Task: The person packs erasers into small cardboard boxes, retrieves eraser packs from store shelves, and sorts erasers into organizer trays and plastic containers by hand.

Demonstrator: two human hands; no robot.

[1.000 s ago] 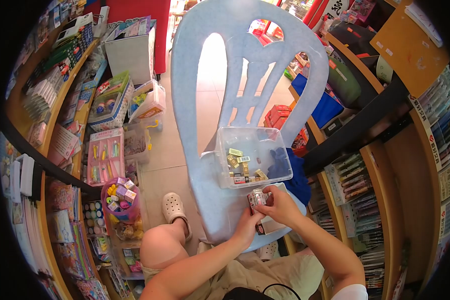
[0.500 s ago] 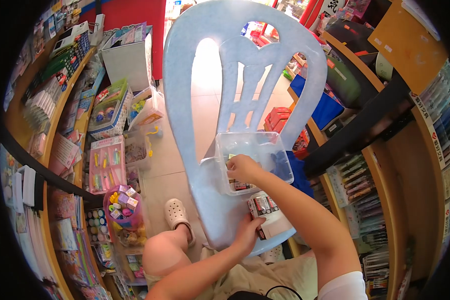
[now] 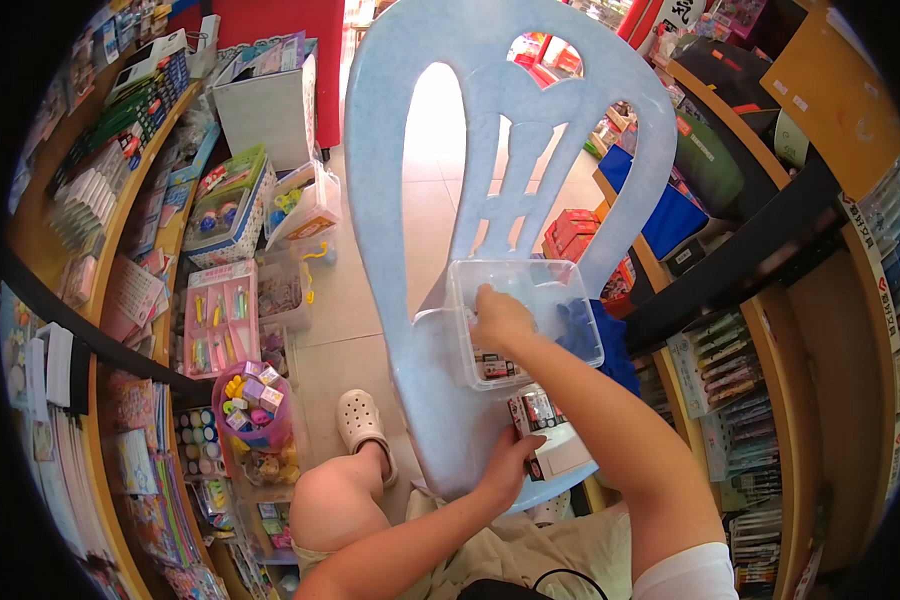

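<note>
Reaching into clear bin (image 3: 592, 335), right hand (image 3: 503, 322) angled down, grip unclear; left hand (image 3: 511, 462) clasping white box (image 3: 564, 454)

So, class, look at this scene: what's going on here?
Someone seated at a pale blue chair is handling small packs. Their right hand is inside a clear plastic bin on the seat, though whether its grip has anything is unclear. Their left hand holds a white box beside the bin, with similar small packs showing at its far end. Stocked shelves stand on both sides.
</note>
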